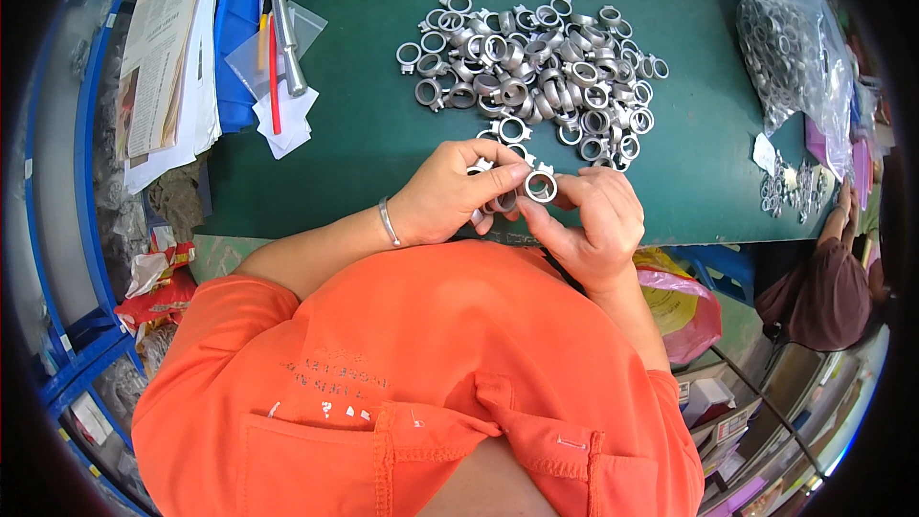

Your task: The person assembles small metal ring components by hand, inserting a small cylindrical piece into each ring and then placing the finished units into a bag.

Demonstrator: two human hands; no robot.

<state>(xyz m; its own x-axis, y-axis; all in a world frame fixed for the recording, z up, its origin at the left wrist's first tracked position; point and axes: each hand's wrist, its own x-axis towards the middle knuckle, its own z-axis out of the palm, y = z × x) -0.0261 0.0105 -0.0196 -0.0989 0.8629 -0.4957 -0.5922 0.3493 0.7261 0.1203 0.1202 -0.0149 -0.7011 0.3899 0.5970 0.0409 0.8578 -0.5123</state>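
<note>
Just above the near edge of the green table my two hands meet. My left hand (450, 182), with a bangle on its wrist, is closed around several grey metal rings (504, 201), partly hidden by its fingers. My right hand (598, 220) pinches one metal ring (541, 187) between thumb and forefinger; its round opening faces up and a small lug stands at its far side. Right beyond my hands spreads a big loose pile of like metal rings (560, 72), with a few of them lying close to my left fingers.
A blue bin (239, 33) with papers, a red pen (275, 86) and a metal rod (287, 29) lies at the left. Clear bags of metal parts (790, 53) stand at the right. Another person's arm (835, 220) is at the table's right end, near small parts (795, 190).
</note>
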